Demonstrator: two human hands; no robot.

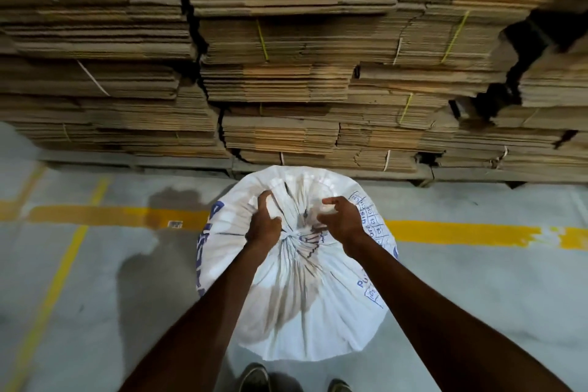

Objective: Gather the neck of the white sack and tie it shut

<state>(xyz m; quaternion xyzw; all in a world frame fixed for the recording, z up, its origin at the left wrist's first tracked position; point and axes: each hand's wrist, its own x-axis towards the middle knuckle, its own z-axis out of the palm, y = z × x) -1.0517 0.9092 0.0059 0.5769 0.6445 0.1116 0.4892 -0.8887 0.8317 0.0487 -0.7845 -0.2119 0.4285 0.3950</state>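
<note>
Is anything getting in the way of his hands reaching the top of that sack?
Nothing visible. The left hand already grips the gathered neck of the sack, and the right hand hovers beside it, fingers loosely curled.

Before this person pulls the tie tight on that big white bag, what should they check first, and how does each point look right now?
1. Neck of the white sack gathered to one point: ok, the pleats meet there.
2. Left hand gripping the bunched fabric: ok.
3. Right hand gripping: not ok, fingers are spread with fabric loose under them.
4. Cord or string around the neck: cannot tell.
5. Sack standing steady on the floor: ok.
6. Room to work: ok, the cardboard stacks sit behind the sack.
</note>
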